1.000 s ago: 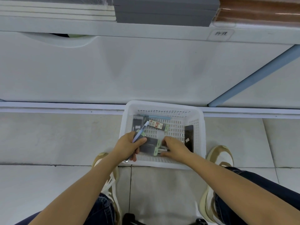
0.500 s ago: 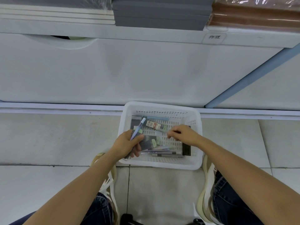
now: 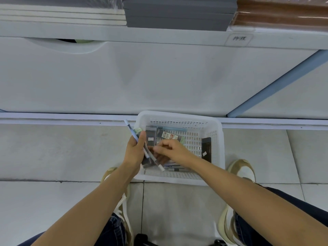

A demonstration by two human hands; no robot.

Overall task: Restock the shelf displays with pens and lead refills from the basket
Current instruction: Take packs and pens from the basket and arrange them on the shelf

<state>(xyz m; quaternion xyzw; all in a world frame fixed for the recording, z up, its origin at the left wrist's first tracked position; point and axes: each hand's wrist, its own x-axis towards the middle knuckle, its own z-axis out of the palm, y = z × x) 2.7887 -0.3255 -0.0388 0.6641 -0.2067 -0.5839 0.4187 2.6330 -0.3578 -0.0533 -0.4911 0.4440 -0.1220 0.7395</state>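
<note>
Pens and packets lie loose in the white basket [image 3: 215, 139] on the floor. Left hand [image 3: 134, 151] grips a blue pen [image 3: 132, 133] over its rim; right hand [image 3: 173, 150] pinches a clear pen [image 3: 156, 161].

Stationery shop aisle: white shelf [image 3: 159, 35] with handwritten label tag [image 3: 239, 39], stacked wrapped notebooks [image 3: 179, 13], basket [image 3: 215, 132] of packaged pens on tiled floor [image 3: 53, 153].
</note>
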